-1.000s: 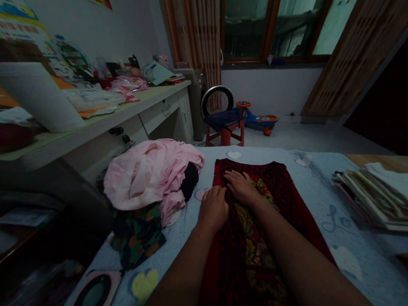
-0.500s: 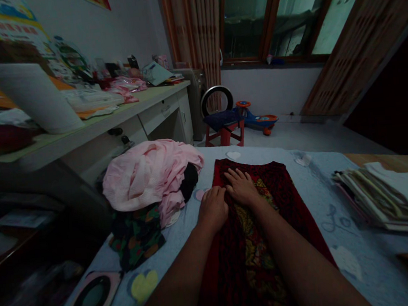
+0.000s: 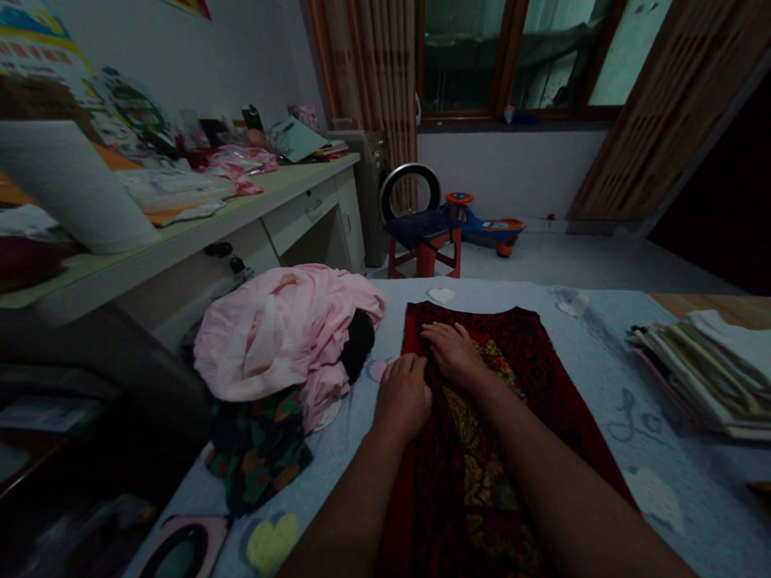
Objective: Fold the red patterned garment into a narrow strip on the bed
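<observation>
A dark red garment (image 3: 545, 383) with black patterning and a yellow floral middle lies spread on the light blue bedcover (image 3: 611, 367). At its left edge my left hand (image 3: 404, 398) is closed, its bent fingers on the cloth and their tips hidden. My right hand (image 3: 454, 353) rests palm down on the upper part, fingers stretched out and close together, just right of my left hand. A heaped pink garment (image 3: 273, 327) lies to the left, with a dark green patterned cloth (image 3: 261, 451) under its near side.
Folded clothes (image 3: 741, 373) are stacked at the right. A pink item with a dark round panel (image 3: 171, 573) lies at the near left. Beyond the bed stand a red stool (image 3: 427, 256) and a blue ride-on toy (image 3: 488, 224). A cluttered desk (image 3: 215, 216) runs along the left.
The fingers of my right hand have drawn closer together and shifted slightly left on the garment. My left hand stays almost where it was.
</observation>
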The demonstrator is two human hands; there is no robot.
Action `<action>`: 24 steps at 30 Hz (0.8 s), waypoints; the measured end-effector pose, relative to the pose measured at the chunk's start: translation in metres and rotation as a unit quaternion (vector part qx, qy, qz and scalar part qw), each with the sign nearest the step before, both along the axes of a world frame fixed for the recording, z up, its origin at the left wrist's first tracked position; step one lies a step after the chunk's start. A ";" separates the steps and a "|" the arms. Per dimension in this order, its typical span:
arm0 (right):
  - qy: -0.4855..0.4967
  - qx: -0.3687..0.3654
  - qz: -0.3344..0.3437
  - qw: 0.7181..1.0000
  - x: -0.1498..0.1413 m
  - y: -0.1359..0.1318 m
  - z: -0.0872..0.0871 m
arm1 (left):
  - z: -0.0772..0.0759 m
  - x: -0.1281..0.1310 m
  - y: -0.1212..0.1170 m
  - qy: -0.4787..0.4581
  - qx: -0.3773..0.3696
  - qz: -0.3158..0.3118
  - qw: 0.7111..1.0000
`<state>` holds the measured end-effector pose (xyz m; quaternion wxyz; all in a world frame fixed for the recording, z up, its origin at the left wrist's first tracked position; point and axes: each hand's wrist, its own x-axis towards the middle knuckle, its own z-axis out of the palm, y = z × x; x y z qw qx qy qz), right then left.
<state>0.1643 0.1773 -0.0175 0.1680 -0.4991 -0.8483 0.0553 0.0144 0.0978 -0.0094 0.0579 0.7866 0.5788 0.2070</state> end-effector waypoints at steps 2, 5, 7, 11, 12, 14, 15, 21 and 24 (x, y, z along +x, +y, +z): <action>-0.014 -0.026 0.006 1.000 -0.001 -0.001 -0.001 | 0.000 0.000 0.000 -0.004 0.001 -0.001 1.000; -0.037 -0.043 0.003 0.998 -0.002 -0.002 0.000 | 0.000 0.000 0.000 -0.008 -0.005 0.003 1.000; -0.051 -0.045 0.003 0.998 -0.002 -0.003 0.001 | 0.001 0.000 0.000 -0.011 -0.007 0.003 1.000; -0.071 -0.051 -0.004 0.996 -0.004 -0.004 0.005 | 0.001 0.000 0.000 -0.019 -0.003 0.004 1.000; -0.072 -0.051 -0.004 0.996 -0.004 -0.005 0.006 | 0.000 0.000 0.000 -0.020 -0.001 0.005 1.000; -0.071 -0.048 -0.001 0.996 -0.005 -0.006 0.007 | -0.001 0.000 0.000 -0.020 0.004 0.007 1.000; -0.071 -0.046 0.001 0.996 -0.005 -0.006 0.007 | -0.001 -0.001 0.000 -0.021 0.005 0.008 1.000; -0.091 -0.041 -0.016 0.995 -0.008 -0.003 0.007 | 0.000 -0.001 -0.001 -0.024 -0.003 0.008 1.000; -0.101 -0.046 -0.029 0.993 -0.010 0.002 0.009 | 0.000 -0.001 -0.002 -0.027 -0.006 0.011 1.000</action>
